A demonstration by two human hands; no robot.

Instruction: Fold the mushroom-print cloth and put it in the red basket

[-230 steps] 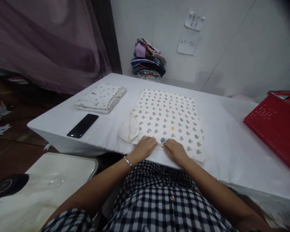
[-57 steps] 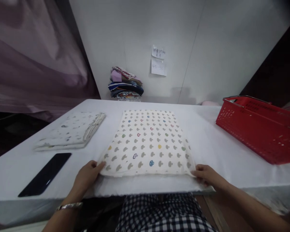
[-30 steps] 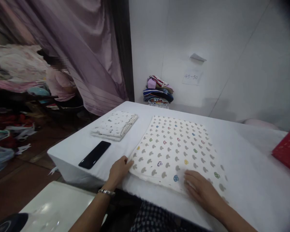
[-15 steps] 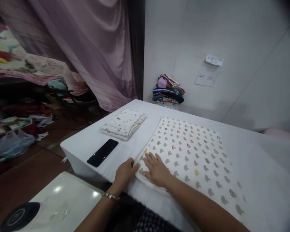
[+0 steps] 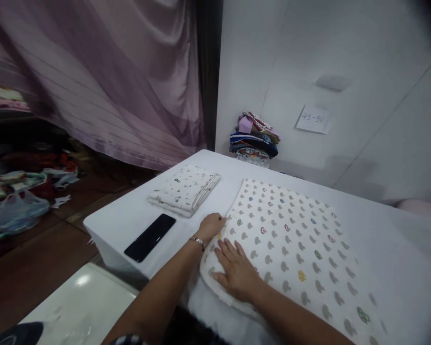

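Note:
A white cloth (image 5: 283,230) printed with grey and coloured mushrooms lies spread and folded in layers on the white table. At its left edge my left hand (image 5: 211,227) is closed, with its fingertips gripping the border; a metal bracelet circles that wrist. My right hand (image 5: 239,270) rests flat on the cloth near its front left corner, fingers apart. Left of my hands is a second folded white cloth (image 5: 185,189) with a small scattered print. A black phone (image 5: 150,237) lies in front of that one.
The white table (image 5: 111,215) ends at the left above a brown floor. A shiny white surface (image 5: 82,302) stands lower, at the front left. Folded clothes (image 5: 255,136) are stacked by the wall, under a "45-50" paper (image 5: 312,120). A purple curtain (image 5: 147,86) hangs behind.
My left hand has slid away from me along the cloth's left edge, from the front corner. The right hand still presses flat near that corner. The view has shifted slightly.

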